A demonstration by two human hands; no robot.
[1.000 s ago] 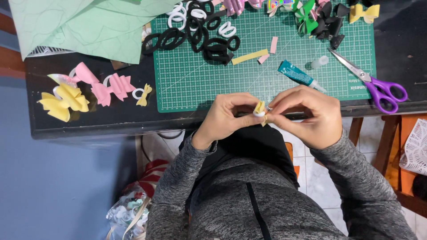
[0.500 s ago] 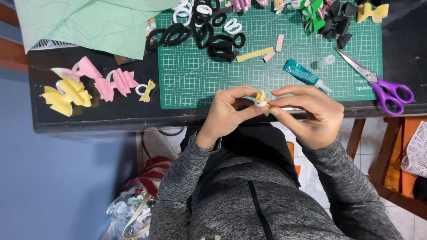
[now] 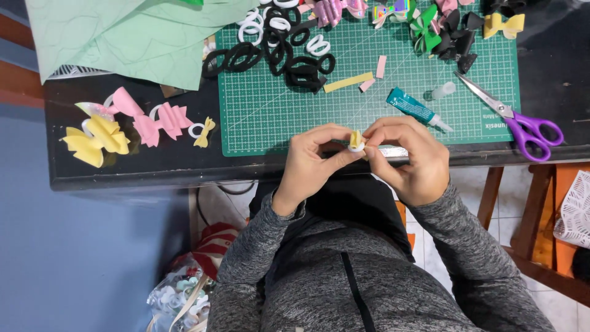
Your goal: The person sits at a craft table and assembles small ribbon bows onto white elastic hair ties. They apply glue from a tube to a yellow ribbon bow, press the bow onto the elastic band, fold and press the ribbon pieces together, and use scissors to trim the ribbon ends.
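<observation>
— So, what are the fingers doing?

— Both sets pinch one small piece: a yellow foam bow (image 3: 356,139) with a white ring under it. The left hand (image 3: 312,161) closes thumb and forefinger on it from the left, and the right hand (image 3: 409,158) closes on it from the right, fingertips nearly meeting.

— Where does the bow sit?

— In the air, over the near edge of the green cutting mat (image 3: 270,110), just above the dark table (image 3: 123,172).

— And around the hands?

— Just beyond the right hand lies a teal glue tube (image 3: 413,106); further right, purple-handled scissors (image 3: 519,123). A yellow strip (image 3: 348,82) and two pink strips lie mid-mat. At the far side is a heap of black and white rings (image 3: 276,43).

— On the left?

— Off the mat, yellow bows (image 3: 95,140) and pink bows (image 3: 153,120) lie on the table, with light green foam sheets (image 3: 117,34) beyond them.
</observation>
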